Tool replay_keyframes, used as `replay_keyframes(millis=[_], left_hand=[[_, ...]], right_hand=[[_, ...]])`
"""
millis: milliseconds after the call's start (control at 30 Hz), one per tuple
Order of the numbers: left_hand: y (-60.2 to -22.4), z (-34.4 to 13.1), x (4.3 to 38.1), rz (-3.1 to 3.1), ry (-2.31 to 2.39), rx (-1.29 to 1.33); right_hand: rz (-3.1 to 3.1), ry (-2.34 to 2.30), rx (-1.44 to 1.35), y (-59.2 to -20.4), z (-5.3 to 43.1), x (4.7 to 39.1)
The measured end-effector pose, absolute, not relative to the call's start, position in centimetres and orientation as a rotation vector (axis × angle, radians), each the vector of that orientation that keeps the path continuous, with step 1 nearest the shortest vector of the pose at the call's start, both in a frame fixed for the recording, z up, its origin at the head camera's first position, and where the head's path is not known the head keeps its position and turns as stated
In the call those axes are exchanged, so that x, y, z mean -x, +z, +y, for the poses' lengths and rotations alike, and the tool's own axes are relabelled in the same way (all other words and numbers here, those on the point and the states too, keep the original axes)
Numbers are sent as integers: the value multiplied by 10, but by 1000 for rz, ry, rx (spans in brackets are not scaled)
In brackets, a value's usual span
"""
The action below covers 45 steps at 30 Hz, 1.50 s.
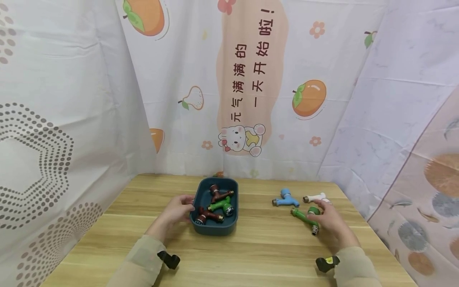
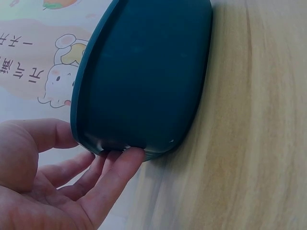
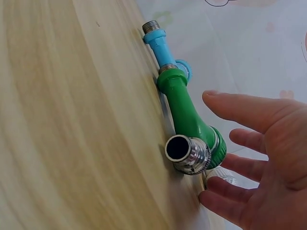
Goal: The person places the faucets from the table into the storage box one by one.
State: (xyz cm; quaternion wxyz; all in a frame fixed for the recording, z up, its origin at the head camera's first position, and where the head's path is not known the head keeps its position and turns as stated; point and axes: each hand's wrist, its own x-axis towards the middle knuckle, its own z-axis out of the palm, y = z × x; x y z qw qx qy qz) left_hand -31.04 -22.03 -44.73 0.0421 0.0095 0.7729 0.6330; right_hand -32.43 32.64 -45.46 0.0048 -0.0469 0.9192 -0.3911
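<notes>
At the left side of a dark teal basin, my left hand touches the outer wall with relaxed fingers. In the left wrist view the fingertips lie against that wall, the thumb by the rim. Inside the basin are two brown taps and a green tap. My right hand is spread just right of another green tap, which has a chrome nozzle. A gap shows between thumb and tap in the right wrist view; hand contact at its far side is unclear.
Behind the green tap lie a blue tap and a white tap, the latter partly hidden by my right hand. All rest on a wooden table. Printed curtains hang along the back and both sides.
</notes>
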Motion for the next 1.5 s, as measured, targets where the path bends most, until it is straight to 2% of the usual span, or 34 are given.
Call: replay_keyframes(millis=[1500], left_hand=[[-445, -220, 307, 2351, 1933, -31]], right_hand=[[2980, -995, 266, -462, 326, 330]])
